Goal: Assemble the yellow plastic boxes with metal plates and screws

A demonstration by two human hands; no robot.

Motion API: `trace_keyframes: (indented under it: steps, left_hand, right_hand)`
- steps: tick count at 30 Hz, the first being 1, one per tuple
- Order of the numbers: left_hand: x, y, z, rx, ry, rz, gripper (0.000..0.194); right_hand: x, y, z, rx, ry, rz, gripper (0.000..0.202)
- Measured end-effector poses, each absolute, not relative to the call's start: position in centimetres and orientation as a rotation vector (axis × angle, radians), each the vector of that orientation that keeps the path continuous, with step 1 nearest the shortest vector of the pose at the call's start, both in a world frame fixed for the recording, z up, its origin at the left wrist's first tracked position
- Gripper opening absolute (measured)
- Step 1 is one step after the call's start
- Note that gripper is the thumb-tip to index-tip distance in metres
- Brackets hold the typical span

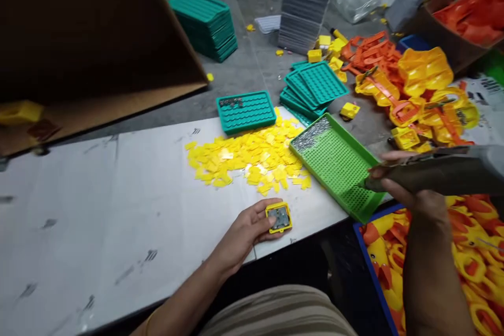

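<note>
Left hand: grip holding a yellow case, thumb on its grey inside, fingers behind. Case is over the near edge of the white counter. Right hand, at the case's 3 o'clock: grip wrapped round a dark tool, blurred, tip toward 9 o'clock above the green basket. Basket at the case's 2 o'clock; small metal pieces toward its 11. Loose yellow pieces at the case's 11, teal tray beyond.

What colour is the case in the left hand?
Yellow; the case shows best in the head view.
</note>
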State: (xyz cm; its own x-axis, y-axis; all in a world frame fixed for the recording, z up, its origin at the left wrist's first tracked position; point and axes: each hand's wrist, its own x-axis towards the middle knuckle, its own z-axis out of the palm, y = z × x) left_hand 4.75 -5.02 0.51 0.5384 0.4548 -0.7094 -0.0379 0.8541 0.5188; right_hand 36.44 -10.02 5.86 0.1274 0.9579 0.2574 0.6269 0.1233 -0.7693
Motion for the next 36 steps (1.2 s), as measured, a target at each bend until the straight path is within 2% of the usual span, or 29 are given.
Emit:
trace_keyframes:
  steps: [4, 10, 15, 31, 36]
  left_hand:
    - [6.6, -4.6, 0.6, 0.543, 0.942, 0.267, 0.046]
    - [8.7, -4.0, 0.3, 0.625, 0.953, 0.274, 0.051]
    - [8.7, -3.9, -0.1, 0.657, 0.947, 0.250, 0.052]
    - [8.5, -3.5, -0.9, 0.656, 0.865, 0.189, 0.063]
    - [8.5, -3.4, -0.8, 0.647, 0.873, 0.195, 0.063]
  right_hand:
    - [35.5, -6.5, 5.8, -1.317, -1.365, 0.612, 0.028]
    - [32.3, -0.1, 4.5, -1.195, -1.087, 0.341, 0.022]
    - [31.7, 3.5, 3.5, -1.181, -1.085, 0.299, 0.020]
    - [31.2, 5.8, 2.6, -0.919, -1.082, 0.424, 0.018]
    - [31.2, 5.9, 2.7, -1.002, -1.048, 0.429, 0.027]
